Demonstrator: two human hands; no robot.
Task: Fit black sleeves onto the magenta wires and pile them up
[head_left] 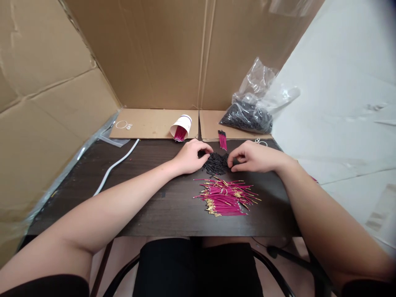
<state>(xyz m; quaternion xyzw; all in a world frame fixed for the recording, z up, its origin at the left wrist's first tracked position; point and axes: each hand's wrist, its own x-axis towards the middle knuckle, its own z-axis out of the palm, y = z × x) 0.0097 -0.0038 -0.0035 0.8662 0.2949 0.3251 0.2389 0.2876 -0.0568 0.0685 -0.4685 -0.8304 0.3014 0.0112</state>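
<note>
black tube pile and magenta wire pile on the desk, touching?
Apart. The head view shows a strip of bare dark desk between the small pile of short black tubes and the heap of magenta gold-tipped wires.

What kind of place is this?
Probably a small piecework assembly bench: a dark table walled by cardboard, with a heap of pink wires, black sleeves and a bag of more.

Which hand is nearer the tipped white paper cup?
Left. The left hand lies just below the tipped white paper cup; the right hand is farther right.
</note>
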